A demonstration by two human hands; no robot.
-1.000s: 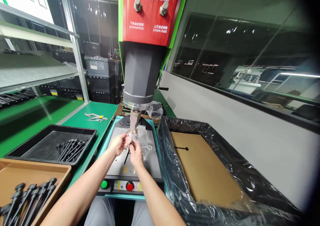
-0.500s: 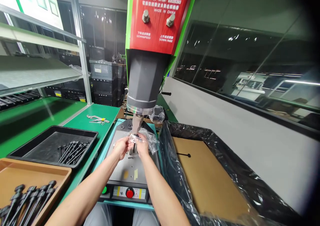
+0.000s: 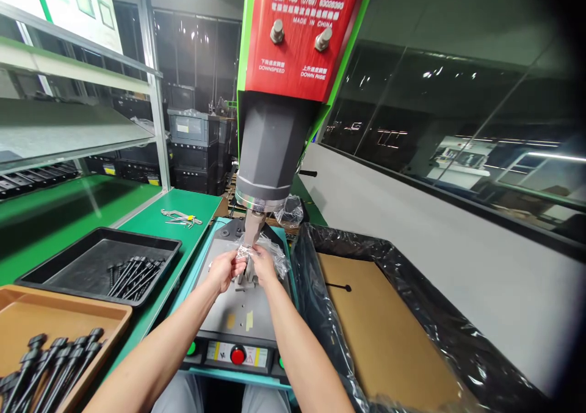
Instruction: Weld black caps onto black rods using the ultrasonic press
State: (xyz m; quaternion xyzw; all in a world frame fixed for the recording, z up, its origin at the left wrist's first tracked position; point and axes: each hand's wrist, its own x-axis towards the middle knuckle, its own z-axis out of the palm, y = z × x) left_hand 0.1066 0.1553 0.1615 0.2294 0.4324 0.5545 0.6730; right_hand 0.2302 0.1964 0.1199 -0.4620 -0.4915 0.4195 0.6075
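Both hands are at the tip of the metal welding horn (image 3: 253,227), under the head of a red and green press (image 3: 293,47). My left hand (image 3: 225,271) pinches the near left edge of a crumpled clear plastic film (image 3: 273,253). My right hand (image 3: 264,265) is closed on the same film from the right side. The film bunches around the horn tip and spreads behind my right hand. Below it, a small metal fixture (image 3: 246,283) stands on the grey base plate (image 3: 220,312). Whatever lies under the film between my fingers is hard to make out.
To the left, a black tray (image 3: 68,266) and a brown tray (image 3: 55,309) hold black rod-like parts. Hand tools (image 3: 180,218) lie on the green bench. A red button (image 3: 238,355) is on the press front. At right, a plastic-lined box (image 3: 384,321) has one black part on cardboard.
The view has shifted slightly, so the press appears further right. Both hands stay on the film at the horn tip. The dark piece between them shows less now.
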